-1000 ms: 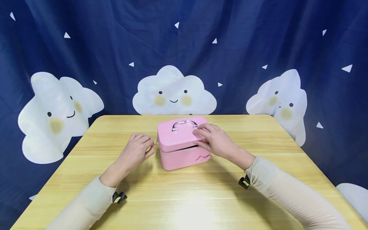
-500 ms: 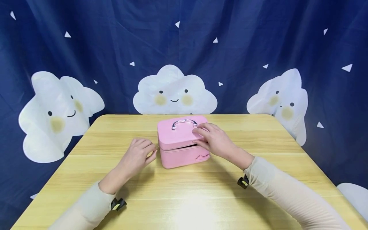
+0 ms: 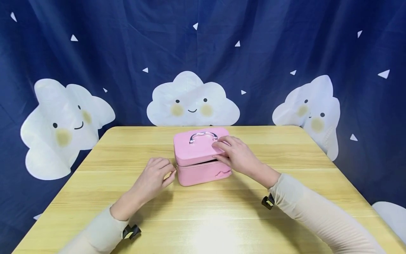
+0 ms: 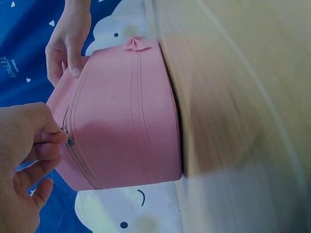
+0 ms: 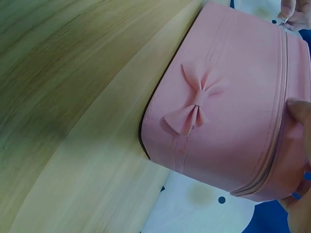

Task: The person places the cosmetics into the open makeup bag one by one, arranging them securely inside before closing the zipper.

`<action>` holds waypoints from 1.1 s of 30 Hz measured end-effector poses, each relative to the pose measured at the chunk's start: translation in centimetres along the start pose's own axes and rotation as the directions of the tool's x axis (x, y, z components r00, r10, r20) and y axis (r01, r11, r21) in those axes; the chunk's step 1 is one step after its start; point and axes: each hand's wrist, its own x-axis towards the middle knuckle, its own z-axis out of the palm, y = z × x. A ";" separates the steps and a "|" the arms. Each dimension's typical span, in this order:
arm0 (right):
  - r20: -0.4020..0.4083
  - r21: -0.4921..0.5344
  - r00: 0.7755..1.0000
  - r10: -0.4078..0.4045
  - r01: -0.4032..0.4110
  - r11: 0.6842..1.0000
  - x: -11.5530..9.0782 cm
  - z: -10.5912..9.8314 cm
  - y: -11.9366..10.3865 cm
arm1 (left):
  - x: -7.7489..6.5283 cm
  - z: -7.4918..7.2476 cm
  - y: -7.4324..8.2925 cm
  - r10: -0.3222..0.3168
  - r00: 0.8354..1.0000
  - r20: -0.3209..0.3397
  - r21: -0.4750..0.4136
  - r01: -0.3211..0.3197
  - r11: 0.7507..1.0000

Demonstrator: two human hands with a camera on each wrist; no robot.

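Note:
A pink cosmetic case [image 3: 195, 175] stands on the wooden table, with a silver handle [image 3: 204, 134] on its lid [image 3: 193, 148]. My left hand [image 3: 155, 175] is at the case's left front corner. Its thumb and finger pinch the small metal zipper pull [image 4: 69, 140], which sits on the zipper track [image 4: 80, 162] around the case. My right hand [image 3: 239, 155] grips the lid's right side, its thumb [image 5: 297, 109] on the front edge and its fingers over the top. A dark gap shows under the lid's front edge near the right thumb.
A pink bow [image 5: 198, 98] decorates the case's front. The light wooden table [image 3: 190, 218] reaches back to a dark blue curtain [image 3: 203, 35] with white smiling clouds. Black wrist cameras [image 3: 131, 231] sit at both sleeve cuffs.
My left hand has moved down and slightly right, from the case's left side to its front corner, with the zipper pull. My right hand stays in place on the lid.

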 end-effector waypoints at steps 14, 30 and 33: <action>-0.030 0.005 1.000 -0.008 0.008 1.000 -0.2 0.3 -0.3 | 0.7 0.3 2.3 -0.033 0.999 0.003 -0.029 0.033 0.999; 0.077 0.200 0.996 -0.046 0.030 0.979 0.5 -1.2 1.7 | 0.4 0.9 2.1 0.001 0.999 -0.044 0.067 0.002 0.998; 0.135 0.237 0.990 -0.051 0.018 0.971 1.0 -1.6 2.8 | 0.3 0.9 1.9 0.003 0.999 -0.050 0.063 0.000 0.998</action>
